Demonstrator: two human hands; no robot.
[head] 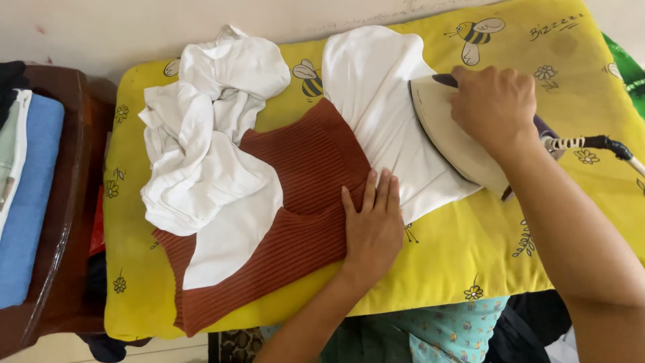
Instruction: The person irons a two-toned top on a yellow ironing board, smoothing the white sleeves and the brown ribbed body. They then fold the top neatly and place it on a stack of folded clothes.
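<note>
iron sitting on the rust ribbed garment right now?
No, the iron under the right hand rests on the white cloth; the left hand presses the rust ribbed garment.

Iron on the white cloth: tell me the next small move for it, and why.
Probably glide the iron toward the left hand. The right hand grips its handle, with the soleplate lying on the white cloth. The left hand presses flat where that cloth meets the rust ribbed garment, so the stretch between them is held taut and looks unpressed.
</note>
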